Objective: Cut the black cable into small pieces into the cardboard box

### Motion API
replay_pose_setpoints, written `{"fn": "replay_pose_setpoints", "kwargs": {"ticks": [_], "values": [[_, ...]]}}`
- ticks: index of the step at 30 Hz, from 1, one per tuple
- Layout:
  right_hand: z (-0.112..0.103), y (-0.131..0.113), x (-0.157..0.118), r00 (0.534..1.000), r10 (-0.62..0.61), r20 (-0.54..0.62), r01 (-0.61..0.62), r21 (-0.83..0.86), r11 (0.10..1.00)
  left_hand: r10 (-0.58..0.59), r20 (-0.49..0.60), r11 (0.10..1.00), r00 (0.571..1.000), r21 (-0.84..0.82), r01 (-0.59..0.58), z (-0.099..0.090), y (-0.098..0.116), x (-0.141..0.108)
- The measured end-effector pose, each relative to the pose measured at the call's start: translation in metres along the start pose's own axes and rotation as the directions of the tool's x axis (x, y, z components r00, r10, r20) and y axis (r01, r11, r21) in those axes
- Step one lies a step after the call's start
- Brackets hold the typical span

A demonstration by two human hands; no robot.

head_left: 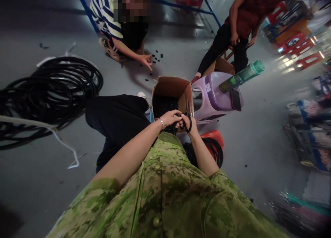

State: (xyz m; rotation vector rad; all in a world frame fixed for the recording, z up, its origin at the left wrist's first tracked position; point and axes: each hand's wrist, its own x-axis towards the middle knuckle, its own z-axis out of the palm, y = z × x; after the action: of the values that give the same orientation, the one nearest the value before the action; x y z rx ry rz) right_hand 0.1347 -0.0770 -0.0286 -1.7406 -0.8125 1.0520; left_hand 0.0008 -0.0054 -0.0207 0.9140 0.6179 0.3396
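Observation:
My right hand (190,122) is closed on black-handled scissors (188,118) over the near edge of an open cardboard box (172,83). My left hand (171,118), with a bracelet at the wrist, meets it there. Its fingers are pressed together around something dark and small that I cannot make out. Many small black pieces (167,104) lie inside the box. Below my right hand, a coil of black tubing (216,151) rests on the floor by a red bag (219,138).
A purple stool (216,96) holds a green bottle (241,76) and a dark phone (236,100). Large black coils (51,86) lie at left. One person's hand (146,60) reaches near small black pieces on the floor; another person (239,27) sits at upper right.

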Motion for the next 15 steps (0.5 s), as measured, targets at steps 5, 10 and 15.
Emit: {"fn": "replay_pose_setpoints", "kwargs": {"ticks": [5,10,15], "values": [[-0.002,-0.004,0.006,1.0,-0.02,0.006,0.02,-0.06,0.998,-0.063,-0.051,0.998,0.997,-0.003,0.063,-0.001,-0.004,0.003],[-0.002,-0.009,0.011,0.999,-0.027,-0.018,0.026,-0.072,0.997,-0.072,-0.049,0.997,0.996,-0.02,0.071,0.001,-0.001,0.0],[-0.001,-0.013,0.009,1.0,0.009,-0.014,-0.011,-0.084,0.996,-0.067,-0.027,0.997,0.997,0.036,0.068,0.001,0.0,0.001]]}}
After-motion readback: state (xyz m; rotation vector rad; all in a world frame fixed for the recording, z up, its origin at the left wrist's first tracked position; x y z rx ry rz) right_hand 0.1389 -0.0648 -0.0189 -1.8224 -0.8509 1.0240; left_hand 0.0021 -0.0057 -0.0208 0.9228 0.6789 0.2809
